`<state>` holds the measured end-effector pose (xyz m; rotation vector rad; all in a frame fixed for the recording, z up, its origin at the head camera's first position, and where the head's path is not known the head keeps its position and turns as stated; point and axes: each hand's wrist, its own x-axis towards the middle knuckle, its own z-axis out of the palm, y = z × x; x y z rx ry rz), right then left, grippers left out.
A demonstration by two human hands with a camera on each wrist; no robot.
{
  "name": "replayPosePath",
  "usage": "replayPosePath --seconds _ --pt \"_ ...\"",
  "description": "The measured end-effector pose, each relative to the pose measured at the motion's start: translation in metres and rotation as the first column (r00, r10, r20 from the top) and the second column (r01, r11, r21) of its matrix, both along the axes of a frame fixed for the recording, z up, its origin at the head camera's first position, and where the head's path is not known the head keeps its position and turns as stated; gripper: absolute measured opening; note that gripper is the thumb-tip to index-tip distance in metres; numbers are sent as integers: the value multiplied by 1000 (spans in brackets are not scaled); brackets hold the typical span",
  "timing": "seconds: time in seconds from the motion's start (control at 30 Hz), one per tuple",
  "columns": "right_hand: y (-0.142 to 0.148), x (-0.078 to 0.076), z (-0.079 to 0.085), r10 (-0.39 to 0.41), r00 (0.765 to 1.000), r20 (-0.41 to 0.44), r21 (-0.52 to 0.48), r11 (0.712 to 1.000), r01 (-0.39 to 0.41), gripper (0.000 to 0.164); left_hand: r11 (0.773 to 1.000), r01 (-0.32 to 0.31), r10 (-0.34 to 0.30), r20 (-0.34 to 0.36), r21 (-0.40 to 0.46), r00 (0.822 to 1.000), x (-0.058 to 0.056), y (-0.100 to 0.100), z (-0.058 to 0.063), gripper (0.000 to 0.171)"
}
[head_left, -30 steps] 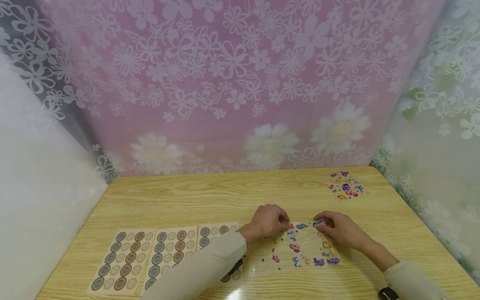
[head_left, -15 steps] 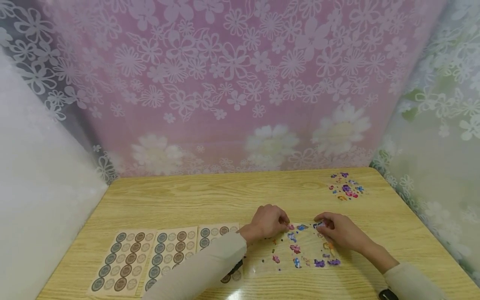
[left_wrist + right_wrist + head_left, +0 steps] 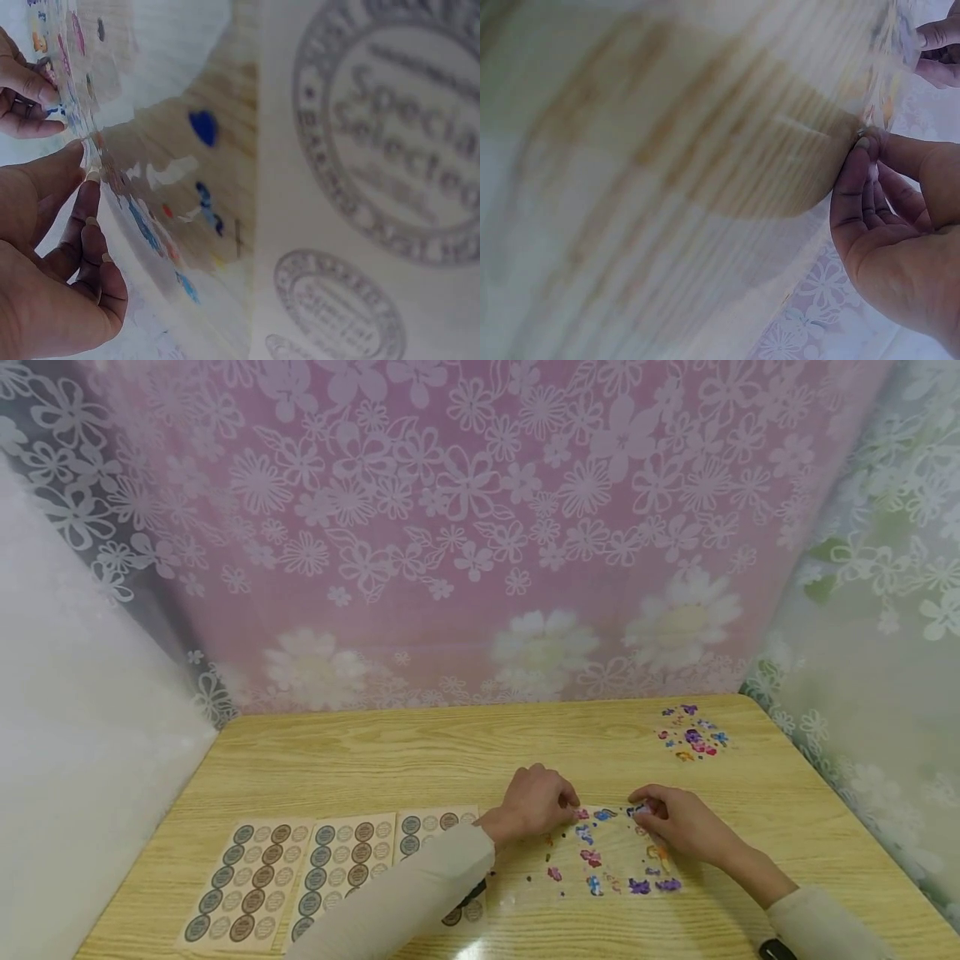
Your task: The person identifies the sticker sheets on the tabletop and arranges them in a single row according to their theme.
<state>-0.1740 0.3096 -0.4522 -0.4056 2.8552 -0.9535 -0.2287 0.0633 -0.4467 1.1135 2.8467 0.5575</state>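
A clear sticker sheet (image 3: 588,858) with small pink, blue, purple and orange figures lies between both hands, right of centre in the head view. My left hand (image 3: 536,803) pinches its upper edge between thumb and fingertips, beside a pink figure. At the upper right of the sheet, my right hand (image 3: 681,820) pinches the film near a purple-and-white figure. In the left wrist view, the left hand (image 3: 56,255) has its thumb and index fingertip together on the film. The right wrist view has the right hand (image 3: 900,217) gripping the film's edge.
Three paper sheets of round labels lie side by side at the left: one far left (image 3: 251,866), one in the middle (image 3: 354,832) and one partly under the left sleeve (image 3: 420,868). More colourful stickers (image 3: 692,735) lie at the table's back right. A patterned curtain (image 3: 480,568) hangs behind the wooden table (image 3: 390,752).
Both hands keep their pinch on the sticker sheet. Its lower left part has shifted very slightly up and to the right, and the left hand has risen a touch.
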Motion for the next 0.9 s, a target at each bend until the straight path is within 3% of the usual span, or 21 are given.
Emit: replayPosePath --seconds 0.5,0.9 --pt "1 -1 0 -1 1000 -6 -7 1000 1 23 998 13 -16 -45 -61 999 4 3 3 13" --pt "-3 2 5 -19 999 31 -18 1000 20 25 1000 18 -18 -7 -17 1000 -1 2 1 13"
